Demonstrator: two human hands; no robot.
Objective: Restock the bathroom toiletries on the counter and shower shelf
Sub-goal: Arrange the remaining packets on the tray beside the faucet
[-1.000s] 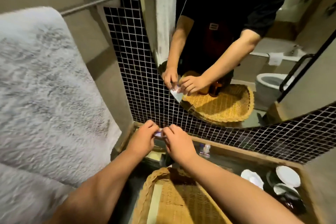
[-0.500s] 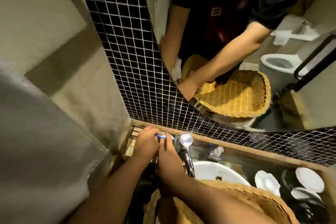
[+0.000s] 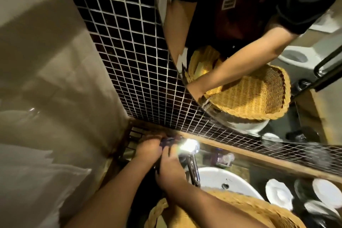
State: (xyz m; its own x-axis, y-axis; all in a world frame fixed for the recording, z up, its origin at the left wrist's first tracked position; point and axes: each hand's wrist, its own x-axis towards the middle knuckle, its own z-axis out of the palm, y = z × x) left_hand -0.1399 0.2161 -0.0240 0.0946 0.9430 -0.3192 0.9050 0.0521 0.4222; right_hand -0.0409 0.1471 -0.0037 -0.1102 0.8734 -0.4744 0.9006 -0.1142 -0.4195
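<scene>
Head view, looking steeply down into the back-left corner of the vanity.

Setting: tiled wall (image 3: 140,72) with a mirror (image 3: 305,135) above; tabletop (image 3: 262,167) below it, carrying a white basin (image 3: 218,177), chrome tap (image 3: 192,166), white dishes (image 3: 279,194) to the right and a small clear bottle (image 3: 224,158) behind the basin. A wicker basket (image 3: 240,207) sits at the near edge under the right forearm.

Target spot: a dark slatted tray (image 3: 132,140) tucked in the corner, left of the tap.

Hands: left hand (image 3: 149,149) and right hand (image 3: 169,170) meet directly over the tray's near side, touching. Both are curled closed around a small dark item (image 3: 167,141) pinched between the fingertips; it is blurred, and I cannot tell what it is. The left pinches from the corner side, the right from the tap side.

Key relation: the item appears to lie roughly left-right, parallel to the back wall, its right end just beside the bright tap head. The tray lies immediately beyond and left of it, so the left hand is nearer the spot.

Judgement: the set-down looks like a short push away and leftward, into the corner. Risk: the right hand's knuckles are close to the tap.
</scene>
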